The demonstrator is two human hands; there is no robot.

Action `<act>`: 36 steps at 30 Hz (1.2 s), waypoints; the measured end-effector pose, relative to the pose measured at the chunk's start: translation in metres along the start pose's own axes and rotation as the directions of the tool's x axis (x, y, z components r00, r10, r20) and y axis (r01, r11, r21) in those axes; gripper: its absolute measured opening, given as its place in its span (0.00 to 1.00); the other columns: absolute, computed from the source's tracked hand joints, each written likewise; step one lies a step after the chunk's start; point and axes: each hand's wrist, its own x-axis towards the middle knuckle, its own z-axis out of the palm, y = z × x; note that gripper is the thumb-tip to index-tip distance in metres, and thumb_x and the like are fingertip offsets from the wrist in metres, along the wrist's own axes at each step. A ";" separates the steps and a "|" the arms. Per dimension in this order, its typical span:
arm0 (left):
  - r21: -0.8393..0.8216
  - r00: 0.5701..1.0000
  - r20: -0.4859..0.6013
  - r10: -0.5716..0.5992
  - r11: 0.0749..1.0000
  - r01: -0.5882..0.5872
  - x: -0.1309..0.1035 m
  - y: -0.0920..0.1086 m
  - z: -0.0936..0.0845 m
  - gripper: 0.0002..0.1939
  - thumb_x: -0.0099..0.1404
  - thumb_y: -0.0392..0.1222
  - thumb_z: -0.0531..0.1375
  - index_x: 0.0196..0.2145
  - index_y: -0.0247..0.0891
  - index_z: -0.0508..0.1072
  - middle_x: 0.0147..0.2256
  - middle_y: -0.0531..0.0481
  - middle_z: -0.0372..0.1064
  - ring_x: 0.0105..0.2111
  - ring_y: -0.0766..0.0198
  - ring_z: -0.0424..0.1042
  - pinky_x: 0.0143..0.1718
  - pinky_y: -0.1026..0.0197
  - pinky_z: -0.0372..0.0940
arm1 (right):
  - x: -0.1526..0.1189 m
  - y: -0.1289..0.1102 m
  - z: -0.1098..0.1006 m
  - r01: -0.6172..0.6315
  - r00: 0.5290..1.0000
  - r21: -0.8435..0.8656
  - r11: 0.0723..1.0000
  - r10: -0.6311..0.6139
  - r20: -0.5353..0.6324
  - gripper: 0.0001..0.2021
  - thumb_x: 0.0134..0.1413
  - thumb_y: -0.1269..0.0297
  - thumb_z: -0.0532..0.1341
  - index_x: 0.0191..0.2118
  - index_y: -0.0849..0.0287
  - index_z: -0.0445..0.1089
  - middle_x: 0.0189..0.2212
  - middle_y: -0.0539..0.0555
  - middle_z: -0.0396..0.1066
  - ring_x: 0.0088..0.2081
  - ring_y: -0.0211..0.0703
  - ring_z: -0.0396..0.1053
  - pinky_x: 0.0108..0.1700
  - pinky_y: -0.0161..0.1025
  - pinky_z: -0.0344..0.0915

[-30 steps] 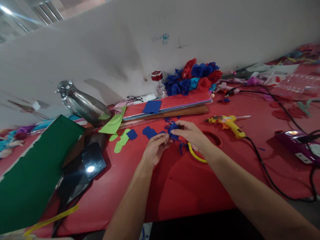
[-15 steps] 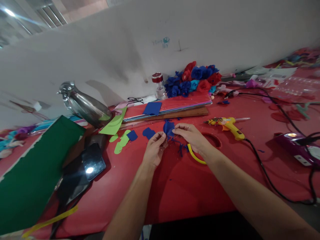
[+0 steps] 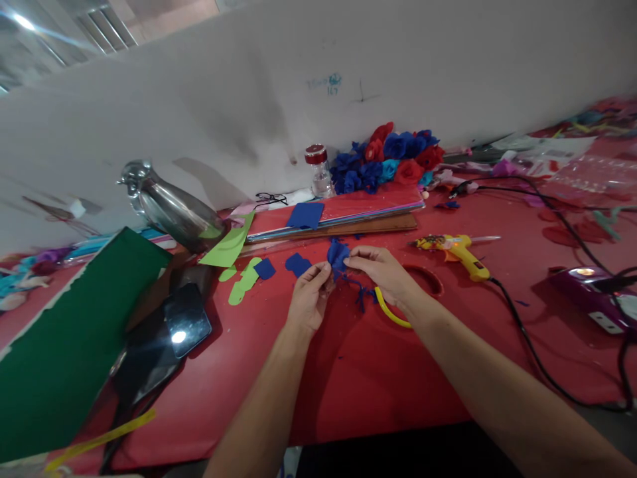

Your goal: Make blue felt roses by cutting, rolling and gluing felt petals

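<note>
- Main item: blue paper piece (image 3: 338,254), ruffled, between the two hands. We'd say it's held up off the red tabletop (image 3: 378,378), but the gap underneath isn't readable.
- Left hand (image 3: 307,302): thumb and forefinger pinched together at the piece's lower left edge. We log it as a grip; the contact spot is tiny here.
- Right hand (image 3: 385,271): thumb and forefinger clamped on the right edge, other fingers curled behind.
- Key relation: from the left fingers the piece lies up and to the right; from the right fingers, straight to the left. Both hands touch it, so we call neither nearer.
- Long axis: we read it as running away from the person, crosswise to the right fingers, which come in from the side. Crumpled outline, low confidence.
- Below right of the piece: blue scraps (image 3: 361,299) on the tabletop, near the right hand.
- Yellow curved strip (image 3: 391,313): just beside the right hand, partly hidden by the wrist; we can't tell what it belongs to.
- Left of the left fingers, apart: flat blue cutout (image 3: 297,265); farther left, green cutouts (image 3: 243,284).
- Glue gun (image 3: 455,247): well to the right, nozzle towards the right hand, not touching.
</note>
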 end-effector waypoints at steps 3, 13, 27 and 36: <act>-0.008 1.000 -0.006 -0.011 1.000 0.011 0.000 0.001 0.000 0.12 0.45 0.40 0.69 0.24 0.34 0.71 0.20 0.57 0.60 0.20 0.76 0.55 0.21 0.69 0.51 | 0.001 0.000 0.000 0.008 1.000 -0.001 1.000 -0.008 -0.004 0.10 0.33 0.60 0.65 0.19 0.59 0.65 0.18 0.44 0.61 0.26 0.35 0.57 0.34 0.36 0.54; -0.031 0.999 -0.016 -0.048 0.998 0.048 0.000 0.003 -0.002 0.11 0.44 0.39 0.69 0.23 0.33 0.72 0.19 0.57 0.61 0.19 0.75 0.57 0.22 0.69 0.53 | -0.003 -0.002 -0.001 0.104 0.994 -0.104 0.989 -0.100 0.038 0.07 0.38 0.61 0.62 0.21 0.58 0.66 0.19 0.45 0.62 0.26 0.36 0.58 0.34 0.36 0.55; 0.023 0.997 -0.011 -0.070 0.997 0.070 0.001 -0.003 -0.003 0.13 0.41 0.39 0.71 0.24 0.33 0.74 0.19 0.56 0.62 0.18 0.76 0.57 0.22 0.69 0.53 | 0.002 0.003 0.001 0.030 0.998 -0.001 1.000 -0.030 -0.058 0.08 0.36 0.59 0.62 0.20 0.58 0.69 0.21 0.47 0.67 0.27 0.36 0.61 0.35 0.37 0.58; 0.005 0.997 -0.037 -0.072 0.997 0.072 0.003 -0.006 -0.003 0.12 0.42 0.39 0.71 0.24 0.33 0.74 0.20 0.56 0.63 0.19 0.76 0.58 0.23 0.69 0.55 | 0.004 0.006 -0.003 0.022 0.999 -0.034 0.999 -0.023 -0.048 0.10 0.37 0.57 0.64 0.19 0.58 0.66 0.18 0.45 0.63 0.24 0.34 0.58 0.31 0.35 0.56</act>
